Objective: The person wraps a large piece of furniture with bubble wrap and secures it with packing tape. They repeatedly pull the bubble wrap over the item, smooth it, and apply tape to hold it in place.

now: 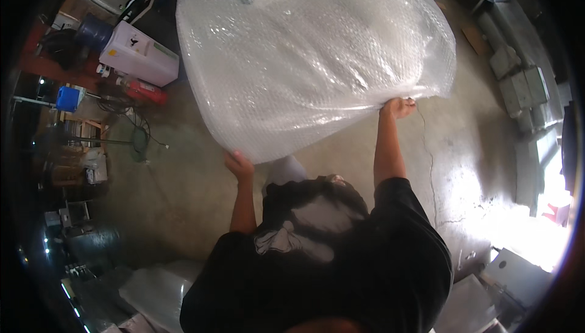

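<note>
A large sheet of clear bubble wrap [292,59] spreads out in front of me and runs past the top of the view. My left hand [239,163] grips its near left corner, the thumb on top and the other fingers hidden under the edge. Farther right, my right hand [399,108] is closed round the near edge, where the plastic bunches into folds. The wrap bulges and creases between the two hands. Whatever may lie beneath or inside it cannot be made out.
On the left stand a white water dispenser [141,54] with a blue bottle [94,32], a red fire extinguisher [145,91] and a fan-like stand [139,140] with cables. Grey metal boxes [525,92] line the right. A plastic-covered thing [155,293] sits behind me at left.
</note>
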`<action>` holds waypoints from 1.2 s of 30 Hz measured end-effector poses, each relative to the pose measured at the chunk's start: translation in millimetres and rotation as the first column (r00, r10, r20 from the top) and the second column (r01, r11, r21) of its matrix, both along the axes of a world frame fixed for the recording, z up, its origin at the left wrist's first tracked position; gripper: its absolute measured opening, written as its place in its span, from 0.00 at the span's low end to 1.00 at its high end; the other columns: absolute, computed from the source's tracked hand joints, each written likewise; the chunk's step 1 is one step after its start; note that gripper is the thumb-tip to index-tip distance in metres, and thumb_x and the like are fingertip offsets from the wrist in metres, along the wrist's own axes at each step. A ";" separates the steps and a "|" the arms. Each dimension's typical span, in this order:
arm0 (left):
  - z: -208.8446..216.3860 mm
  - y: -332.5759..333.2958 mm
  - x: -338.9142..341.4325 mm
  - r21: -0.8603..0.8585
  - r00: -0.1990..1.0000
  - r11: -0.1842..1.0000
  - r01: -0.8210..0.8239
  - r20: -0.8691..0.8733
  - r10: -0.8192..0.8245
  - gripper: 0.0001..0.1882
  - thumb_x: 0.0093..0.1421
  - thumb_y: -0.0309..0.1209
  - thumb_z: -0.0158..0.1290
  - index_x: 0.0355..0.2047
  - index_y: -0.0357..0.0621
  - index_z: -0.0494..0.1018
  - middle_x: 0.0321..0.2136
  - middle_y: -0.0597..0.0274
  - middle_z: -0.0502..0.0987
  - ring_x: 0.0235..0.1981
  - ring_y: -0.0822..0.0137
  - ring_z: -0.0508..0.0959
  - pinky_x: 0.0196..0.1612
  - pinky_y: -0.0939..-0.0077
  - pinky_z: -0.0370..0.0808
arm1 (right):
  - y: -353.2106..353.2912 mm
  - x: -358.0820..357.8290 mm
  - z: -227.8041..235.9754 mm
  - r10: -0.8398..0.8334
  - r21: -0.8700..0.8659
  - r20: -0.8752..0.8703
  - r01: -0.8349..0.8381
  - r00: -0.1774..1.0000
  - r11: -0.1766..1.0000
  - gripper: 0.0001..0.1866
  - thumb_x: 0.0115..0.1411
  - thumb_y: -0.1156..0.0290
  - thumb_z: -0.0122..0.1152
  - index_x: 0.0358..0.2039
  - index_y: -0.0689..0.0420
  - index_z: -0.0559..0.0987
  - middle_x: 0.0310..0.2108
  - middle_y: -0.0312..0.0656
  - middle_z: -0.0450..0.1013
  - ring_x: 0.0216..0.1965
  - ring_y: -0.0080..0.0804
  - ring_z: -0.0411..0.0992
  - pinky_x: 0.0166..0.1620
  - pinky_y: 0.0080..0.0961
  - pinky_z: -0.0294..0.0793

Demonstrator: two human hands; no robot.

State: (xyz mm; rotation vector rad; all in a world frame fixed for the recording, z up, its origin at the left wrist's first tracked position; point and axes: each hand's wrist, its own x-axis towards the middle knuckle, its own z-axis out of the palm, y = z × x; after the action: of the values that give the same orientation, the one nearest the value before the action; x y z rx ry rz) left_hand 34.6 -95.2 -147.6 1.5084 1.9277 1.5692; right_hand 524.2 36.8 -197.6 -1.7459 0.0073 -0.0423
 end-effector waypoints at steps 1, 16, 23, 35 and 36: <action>-3.5 5.1 2.4 0.040 1.000 0.999 0.026 0.016 -0.027 0.35 0.71 0.51 0.40 0.50 0.21 0.67 0.40 0.32 0.76 0.43 0.38 0.77 0.44 0.50 0.73 | 6.5 0.6 -2.0 -0.035 0.000 -0.013 0.035 0.999 0.999 0.24 0.75 0.58 0.37 0.47 0.69 0.71 0.43 0.61 0.71 0.42 0.55 0.71 0.48 0.45 0.69; 42.2 42.1 -72.5 -0.588 0.669 0.410 0.697 0.327 -0.668 0.28 0.61 0.49 0.59 0.43 0.30 0.76 0.33 0.50 0.82 0.36 0.58 0.81 0.43 0.63 0.76 | -9.6 13.4 -6.0 0.235 -0.131 0.011 -0.231 0.972 0.964 0.31 0.74 0.49 0.37 0.57 0.66 0.69 0.53 0.56 0.71 0.53 0.49 0.70 0.58 0.41 0.67; 35.0 18.2 -48.1 -0.449 0.848 0.725 0.522 0.183 -0.497 0.18 0.57 0.34 0.61 0.41 0.30 0.78 0.35 0.49 0.83 0.37 0.56 0.82 0.44 0.62 0.76 | -28.1 22.0 4.1 0.206 -0.096 0.038 -0.201 0.978 0.975 0.24 0.74 0.56 0.43 0.41 0.65 0.78 0.37 0.53 0.77 0.40 0.45 0.74 0.47 0.37 0.71; -14.7 26.6 -77.8 -0.312 0.850 0.810 0.496 -0.013 -0.526 0.19 0.59 0.34 0.60 0.41 0.26 0.78 0.38 0.43 0.83 0.39 0.48 0.83 0.46 0.59 0.77 | -4.7 10.6 -22.0 0.009 0.062 0.078 -0.014 0.997 0.998 0.23 0.75 0.55 0.41 0.42 0.63 0.76 0.39 0.49 0.76 0.41 0.41 0.72 0.48 0.35 0.70; -20.4 27.6 -76.1 -0.263 0.855 0.825 0.500 -0.006 -0.519 0.20 0.59 0.35 0.60 0.41 0.26 0.78 0.38 0.43 0.83 0.39 0.48 0.82 0.46 0.59 0.77 | 3.0 9.6 -24.7 0.010 0.077 0.071 -0.015 0.997 0.997 0.23 0.75 0.55 0.41 0.43 0.63 0.76 0.39 0.49 0.76 0.41 0.41 0.72 0.48 0.35 0.70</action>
State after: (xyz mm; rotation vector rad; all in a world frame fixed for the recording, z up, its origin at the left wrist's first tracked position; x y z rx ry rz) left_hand -41.5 -67.6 -168.0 1.7929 1.5005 1.0028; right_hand 533.9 39.9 -222.3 -1.6655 -0.0530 -0.0935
